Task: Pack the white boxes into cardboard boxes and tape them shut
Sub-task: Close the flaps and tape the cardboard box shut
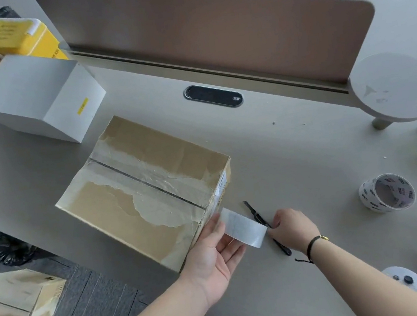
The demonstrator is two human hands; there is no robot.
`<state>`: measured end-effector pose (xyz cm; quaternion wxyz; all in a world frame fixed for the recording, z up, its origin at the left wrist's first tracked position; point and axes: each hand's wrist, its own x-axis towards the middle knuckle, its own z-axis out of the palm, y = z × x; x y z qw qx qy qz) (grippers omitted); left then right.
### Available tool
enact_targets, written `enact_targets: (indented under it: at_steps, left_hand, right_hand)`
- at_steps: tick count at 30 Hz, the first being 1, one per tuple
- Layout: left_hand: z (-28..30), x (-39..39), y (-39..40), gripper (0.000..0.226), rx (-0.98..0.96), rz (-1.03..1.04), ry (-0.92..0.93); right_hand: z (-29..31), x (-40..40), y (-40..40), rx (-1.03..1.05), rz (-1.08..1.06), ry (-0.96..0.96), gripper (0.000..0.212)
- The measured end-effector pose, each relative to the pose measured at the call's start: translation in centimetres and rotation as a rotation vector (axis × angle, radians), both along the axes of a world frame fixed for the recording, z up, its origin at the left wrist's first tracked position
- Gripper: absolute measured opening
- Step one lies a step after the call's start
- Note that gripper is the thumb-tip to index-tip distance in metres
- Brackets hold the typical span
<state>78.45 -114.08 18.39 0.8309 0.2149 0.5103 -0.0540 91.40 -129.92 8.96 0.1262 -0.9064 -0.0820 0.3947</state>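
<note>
Now a strip of tape (pixel 242 226) spans both hands beside the closed cardboard box (pixel 147 190): left hand (pixel 215 253) fingers straight beneath it, right hand (pixel 291 228) fingers pinching its end.

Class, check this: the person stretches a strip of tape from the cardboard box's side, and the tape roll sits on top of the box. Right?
Not quite. The head view shows the roll on the table, right of the box. The strip does stretch from the box's side.
</note>
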Motion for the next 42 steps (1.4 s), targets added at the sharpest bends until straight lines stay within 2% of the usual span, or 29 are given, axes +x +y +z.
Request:
enact_targets:
  at_steps: [6, 8, 11, 13, 15, 18, 23, 28, 34, 42]
  left_hand:
    - [0.1, -0.1, -0.1, 0.033, -0.011, 0.041, 0.005]
    - [0.2, -0.1, -0.2, 0.032, -0.021, 0.057, 0.004]
    - [0.4, -0.1, -0.3, 0.029, -0.031, 0.077, 0.009]
    - [0.3, 0.1, -0.4, 0.028, -0.031, 0.093, 0.024]
    - [0.2, 0.2, -0.4, 0.029, -0.033, 0.106, 0.045]
    - [0.1, 0.5, -0.4, 0.028, -0.032, 0.120, 0.079]
    - [0.1, 0.7, -0.5, 0.026, -0.031, 0.141, 0.111]
    - [0.0, 0.9, -0.6, 0.029, -0.023, 0.150, 0.123]
    - [0.3, 0.9, -0.7, 0.031, -0.025, 0.149, 0.113]
    - [0.4, 1.1, -0.6, 0.029, -0.025, 0.156, 0.123]
  right_hand:
    - [-0.4, -0.1, 0.6, -0.094, 0.237, -0.059, 0.029]
    - [0.1, 0.5, -0.1, -0.035, 0.169, 0.015, 0.032]
    - [1.8, 1.9, -1.6, 0.149, -0.037, 0.220, 0.016]
    - [2.9, 3.5, -2.8, 0.220, -0.124, 0.223, 0.008]
    - [4.1, 5.6, -3.8, 0.270, -0.124, 0.147, 0.008]
    - [7.4, 8.5, -3.5, 0.248, 0.100, -0.021, 0.013]
    - [14.1, 8.8, 1.7, 0.102, 0.746, -0.350, 0.034]
    - [15.4, 7.0, 7.1, 0.144, 1.155, -0.574, 0.052]
    - [13.7, 6.0, 9.7, 0.108, 1.318, -0.641, 0.052]
    - [13.0, 5.2, 10.7, 0.107, 1.366, -0.688, 0.051]
